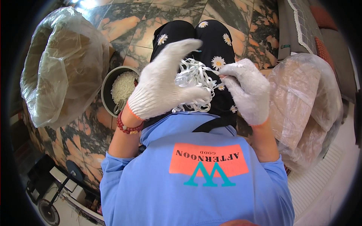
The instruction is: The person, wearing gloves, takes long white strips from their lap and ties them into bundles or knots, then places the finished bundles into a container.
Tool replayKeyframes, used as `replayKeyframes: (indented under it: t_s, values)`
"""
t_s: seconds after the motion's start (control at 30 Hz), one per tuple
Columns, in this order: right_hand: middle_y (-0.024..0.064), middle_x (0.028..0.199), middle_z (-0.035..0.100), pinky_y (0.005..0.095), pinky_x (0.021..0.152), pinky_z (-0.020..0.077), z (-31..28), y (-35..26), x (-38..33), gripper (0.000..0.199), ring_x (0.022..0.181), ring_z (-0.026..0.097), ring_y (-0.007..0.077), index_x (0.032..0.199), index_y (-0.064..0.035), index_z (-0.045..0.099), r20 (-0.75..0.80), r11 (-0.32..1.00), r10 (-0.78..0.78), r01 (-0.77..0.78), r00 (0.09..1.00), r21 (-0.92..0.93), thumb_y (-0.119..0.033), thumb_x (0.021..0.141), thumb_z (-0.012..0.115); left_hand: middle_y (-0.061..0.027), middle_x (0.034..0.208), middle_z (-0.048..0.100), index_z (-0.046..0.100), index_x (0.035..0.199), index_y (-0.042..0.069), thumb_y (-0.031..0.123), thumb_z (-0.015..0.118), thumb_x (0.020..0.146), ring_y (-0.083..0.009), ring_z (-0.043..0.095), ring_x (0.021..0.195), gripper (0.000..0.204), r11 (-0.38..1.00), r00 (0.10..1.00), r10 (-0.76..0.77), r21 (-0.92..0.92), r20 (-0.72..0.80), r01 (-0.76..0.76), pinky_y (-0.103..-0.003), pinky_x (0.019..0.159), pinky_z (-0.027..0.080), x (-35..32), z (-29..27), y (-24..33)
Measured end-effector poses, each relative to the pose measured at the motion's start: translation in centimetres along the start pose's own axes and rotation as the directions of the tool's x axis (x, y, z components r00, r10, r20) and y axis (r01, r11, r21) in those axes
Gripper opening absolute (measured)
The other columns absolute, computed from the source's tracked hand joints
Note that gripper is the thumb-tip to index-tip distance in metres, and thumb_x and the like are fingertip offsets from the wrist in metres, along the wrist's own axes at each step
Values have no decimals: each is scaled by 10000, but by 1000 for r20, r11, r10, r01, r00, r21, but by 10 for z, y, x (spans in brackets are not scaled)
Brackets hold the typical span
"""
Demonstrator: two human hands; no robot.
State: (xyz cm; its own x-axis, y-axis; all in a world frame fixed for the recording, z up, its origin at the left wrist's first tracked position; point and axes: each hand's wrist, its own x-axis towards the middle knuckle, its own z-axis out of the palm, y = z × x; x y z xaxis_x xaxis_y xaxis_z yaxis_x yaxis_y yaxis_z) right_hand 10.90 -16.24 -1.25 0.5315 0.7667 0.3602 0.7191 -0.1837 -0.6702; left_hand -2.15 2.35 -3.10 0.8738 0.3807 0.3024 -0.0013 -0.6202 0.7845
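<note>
— Holding the strips (194, 81) over your lap, were you? Your left hand (162, 84) had its grip closed on the white tangle from below with the thumb, fingers spread above it, while your right hand (245, 88) pinched one strand at the tangle's right edge.

— Why up there and not lower?

— Judging by the pose, you kept the bundle raised between both gloves so a single strand could be drawn out sideways without dragging the rest. The bowl (117, 90) of pale bits sat on the floor (124, 26) just beside your left knee, under the left wrist.

— And room to move?

— Tight at the sides: one big plastic bag (64, 64) stood on your left, another bag (305, 105) close by your right forearm. Ahead, past your knees, the floor lay open.
</note>
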Motion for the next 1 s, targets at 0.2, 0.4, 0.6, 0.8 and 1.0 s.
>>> replayKeyframes:
  t_s: [0.2, 0.4, 0.6, 0.8, 1.0]
  values:
    - [76, 858, 669, 287, 694, 486, -48, -38, 36, 253, 782, 610, 180, 965, 3, 705, 79, 954, -299, 297, 951, 39, 112, 740, 746, -61, 892, 708, 673, 1114, 18, 185, 777, 886, -150, 677, 818, 301, 882, 713, 98, -392, 694, 260, -300, 773, 548, 49, 0, 51]
    - [30, 815, 656, 200, 538, 424, -83, -34, 34, 162, 629, 551, 70, 1081, 8, 687, -556, 954, 101, 77, 825, 289, 9, 920, 669, -35, 745, 645, 676, 875, 25, 232, 531, 1053, -124, 610, 660, 309, 749, 579, 284, -553, 765, 364, -285, 647, 504, 39, -2, 45]
    - [-6, 944, 637, 200, 626, 485, -65, 24, 20, 261, 694, 564, 48, 1111, -108, 699, 62, 978, 207, -206, 976, -30, -5, 872, 718, -35, 808, 684, 682, 920, 25, 230, 524, 1056, -108, 619, 685, 293, 606, 573, 135, -525, 808, 598, -257, 642, 500, 13, -3, 35]
    - [75, 1281, 608, 281, 849, 515, -48, -8, 5, 704, 971, 636, 135, 1418, -36, 535, 316, 746, 106, -286, 943, 602, -160, 797, 842, -26, 807, 679, 681, 1083, 9, 240, 539, 1057, -77, 616, 675, 272, 514, 396, 18, -348, 918, 784, -231, 617, 492, 15, -3, 41]
    - [126, 954, 668, 317, 718, 502, -48, -19, 21, 440, 856, 657, 209, 1098, -19, 711, 928, 922, 247, -363, 278, -137, -272, 776, 874, 0, 630, 595, 687, 1132, 55, 274, 565, 1050, -81, 559, 554, 264, 662, 321, -58, -204, 945, 721, -264, 521, 473, 10, -10, 38]
